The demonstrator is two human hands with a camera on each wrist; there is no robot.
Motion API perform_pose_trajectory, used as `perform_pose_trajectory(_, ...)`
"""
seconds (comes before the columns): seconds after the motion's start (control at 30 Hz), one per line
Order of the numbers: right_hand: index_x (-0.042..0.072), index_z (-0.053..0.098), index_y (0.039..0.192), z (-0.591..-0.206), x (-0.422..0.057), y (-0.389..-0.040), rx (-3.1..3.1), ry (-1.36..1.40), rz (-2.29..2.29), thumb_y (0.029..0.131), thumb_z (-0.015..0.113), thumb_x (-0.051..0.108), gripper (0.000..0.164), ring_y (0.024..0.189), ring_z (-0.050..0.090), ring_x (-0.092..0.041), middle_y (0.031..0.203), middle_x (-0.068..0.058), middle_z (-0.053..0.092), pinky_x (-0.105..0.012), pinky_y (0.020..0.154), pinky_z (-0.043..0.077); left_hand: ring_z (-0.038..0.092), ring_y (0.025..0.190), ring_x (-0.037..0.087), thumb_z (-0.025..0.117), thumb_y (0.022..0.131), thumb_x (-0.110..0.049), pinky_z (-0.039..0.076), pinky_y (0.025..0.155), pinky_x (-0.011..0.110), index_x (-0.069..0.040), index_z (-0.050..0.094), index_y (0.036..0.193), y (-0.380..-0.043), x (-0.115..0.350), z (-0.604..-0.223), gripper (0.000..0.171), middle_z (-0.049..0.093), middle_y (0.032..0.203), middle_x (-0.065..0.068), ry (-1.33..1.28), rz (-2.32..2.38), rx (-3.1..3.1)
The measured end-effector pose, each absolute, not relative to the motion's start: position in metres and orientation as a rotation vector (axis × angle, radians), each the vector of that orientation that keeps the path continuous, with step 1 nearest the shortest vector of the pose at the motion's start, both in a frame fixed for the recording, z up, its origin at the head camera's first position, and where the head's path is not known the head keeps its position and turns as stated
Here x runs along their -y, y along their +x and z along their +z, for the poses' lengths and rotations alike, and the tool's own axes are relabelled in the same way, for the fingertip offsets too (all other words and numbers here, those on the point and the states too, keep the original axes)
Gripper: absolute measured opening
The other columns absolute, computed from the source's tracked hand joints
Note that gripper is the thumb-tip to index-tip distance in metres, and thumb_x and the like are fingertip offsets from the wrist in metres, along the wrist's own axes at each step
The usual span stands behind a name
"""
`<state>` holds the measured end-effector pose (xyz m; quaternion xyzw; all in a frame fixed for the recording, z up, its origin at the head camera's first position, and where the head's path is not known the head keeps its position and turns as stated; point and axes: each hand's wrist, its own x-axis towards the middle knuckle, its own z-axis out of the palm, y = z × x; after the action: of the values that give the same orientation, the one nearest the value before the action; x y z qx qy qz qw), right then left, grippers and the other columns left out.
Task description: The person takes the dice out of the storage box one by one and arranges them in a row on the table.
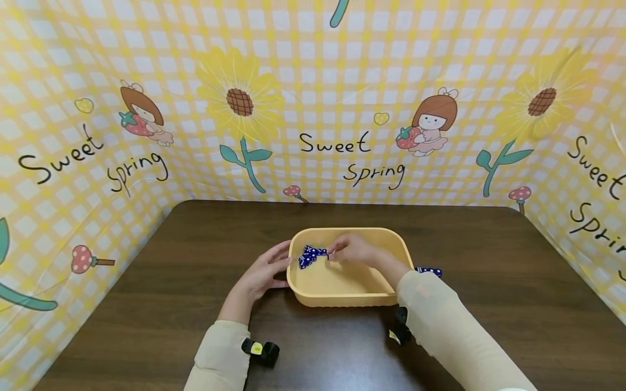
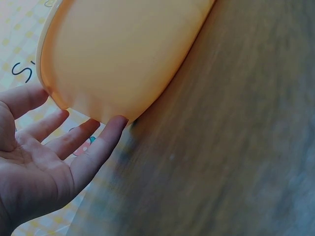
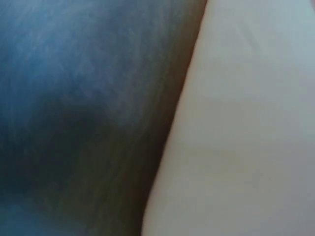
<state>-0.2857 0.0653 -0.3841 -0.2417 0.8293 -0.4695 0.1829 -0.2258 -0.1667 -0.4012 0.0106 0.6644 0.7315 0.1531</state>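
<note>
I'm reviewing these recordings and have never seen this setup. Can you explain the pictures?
No machine here: a person works bare-handed. The wide picture comes from a head-worn camera; the other two from black wrist cameras. On the brown table sits a yellow tub with blue dotted pieces inside; more pieces lie outside, by the right sleeve. The left hand touches the tub's end. The right hand reaches inside, beside the pieces; whether it pinches one is hard to tell. The right wrist picture is blurry and shows no hand clearly.

Handwritten "Sweet Spring" (image 1: 335, 143) thrice, one cut off, on yellow-checked cloth (image 1: 323, 103)
</note>
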Motion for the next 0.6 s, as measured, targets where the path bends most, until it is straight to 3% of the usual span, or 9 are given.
perform_pose_trajectory(0.17,-0.007,0.062,0.091,-0.373,-0.070,-0.286,-2.324,-0.693,-1.361,0.078,0.061,0.002,0.016,0.074,0.056,-0.018,0.080,-0.006,0.063,-0.034,0.068,0.046,0.041,0.108,0.036,0.047,0.088,-0.008,0.045,0.068,0.047,-0.014,0.031,0.133,-0.226,0.166,-0.401,0.049,0.034,0.132,0.016,0.040,2.097,-1.909)
perform_pose_trajectory(0.4,0.000,0.063,0.093,-0.352,-0.090,-0.286,-2.365,-0.655,-1.375,0.080,0.060,0.009,0.016,0.082,0.056,-0.022,0.086,-0.005,0.062,-0.043,0.075,0.042,0.041,0.109,0.036,0.047,0.088,-0.007,0.045,0.069,0.047,-0.015,0.031,0.133,-0.226,0.166,-0.401,0.048,0.034,0.132,0.016,0.033,2.103,-1.892)
perform_pose_trajectory(0.6,-0.001,0.061,0.097,-0.338,-0.116,-0.287,-2.387,-0.605,-1.397,0.082,0.059,0.012,0.020,0.091,0.052,-0.035,0.089,-0.008,0.062,-0.049,0.079,0.038,0.041,0.109,0.036,0.047,0.088,-0.007,0.045,0.069,0.048,-0.016,0.032,0.133,-0.225,0.166,-0.401,0.048,0.035,0.132,0.015,0.018,2.108,-1.892)
